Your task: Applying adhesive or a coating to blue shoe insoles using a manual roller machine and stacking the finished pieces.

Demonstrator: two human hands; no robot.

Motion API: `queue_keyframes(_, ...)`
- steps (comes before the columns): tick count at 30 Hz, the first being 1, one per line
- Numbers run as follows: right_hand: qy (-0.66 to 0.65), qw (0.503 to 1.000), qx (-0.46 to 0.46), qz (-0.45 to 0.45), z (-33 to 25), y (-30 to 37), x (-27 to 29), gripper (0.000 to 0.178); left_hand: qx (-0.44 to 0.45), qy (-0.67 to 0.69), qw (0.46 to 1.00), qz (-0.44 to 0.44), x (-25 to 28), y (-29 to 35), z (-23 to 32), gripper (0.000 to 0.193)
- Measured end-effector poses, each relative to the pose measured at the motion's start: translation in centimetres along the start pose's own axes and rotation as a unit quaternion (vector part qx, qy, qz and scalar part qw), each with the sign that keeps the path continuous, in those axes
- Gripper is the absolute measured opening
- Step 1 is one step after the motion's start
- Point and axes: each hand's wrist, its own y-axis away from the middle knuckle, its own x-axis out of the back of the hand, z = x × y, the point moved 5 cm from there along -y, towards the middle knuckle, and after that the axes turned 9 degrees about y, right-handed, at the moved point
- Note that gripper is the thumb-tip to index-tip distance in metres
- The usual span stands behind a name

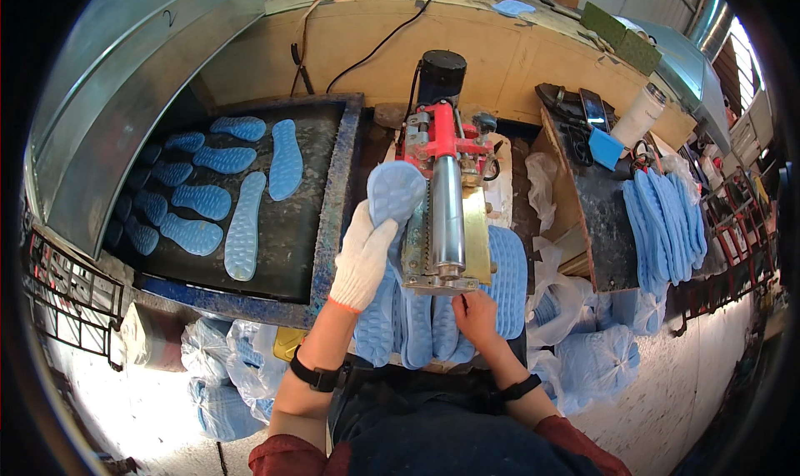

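Note:
My left hand (364,255), in a white knit glove, grips a blue dimpled shoe insole (395,191) and holds it raised at the left side of a machine (448,217) with a shiny metal roller and red brackets. Below the machine's front end, my bare right hand (477,318) is closed with its fingers curled in. Whether anything is inside it is hidden. Blue insoles (506,280) stand packed in a row under the machine, beside and behind my right hand. More of them (375,322) hang in front, to its left.
A dark conveyor belt (283,226) with a blue frame carries several insoles at the left, leading from a metal hood (150,76). On the right table (612,255) lie stacked insoles (662,226), a bottle (640,113) and a phone (593,109). Plastic bags of insoles (596,359) sit below.

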Motion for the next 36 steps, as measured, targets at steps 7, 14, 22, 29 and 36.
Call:
queue_keyframes(7,0.001,1.000,-0.003,-0.001,0.5,0.0,0.0,0.012,0.009,-0.015,0.999,0.034,-0.1,5.3,1.4,0.040)
queue_keyframes(14,-0.003,1.000,-0.005,-0.003,0.1,-0.1,0.1,0.015,0.079,0.311,0.939,0.120,1.0,5.5,0.4,0.046)
queue_keyframes(22,-0.015,1.000,-0.004,0.000,0.4,-0.2,0.2,0.017,-0.097,-0.010,0.985,0.146,1.7,4.8,3.0,0.030)
queue_keyframes(29,-0.028,1.000,-0.004,0.003,0.2,0.0,0.2,0.016,-0.019,0.162,0.973,0.162,4.9,5.0,3.0,0.034)
queue_keyframes(36,-0.148,0.969,0.047,-0.190,-2.3,-0.9,2.3,0.019,0.019,0.242,0.969,0.053,4.7,8.4,2.9,0.041)
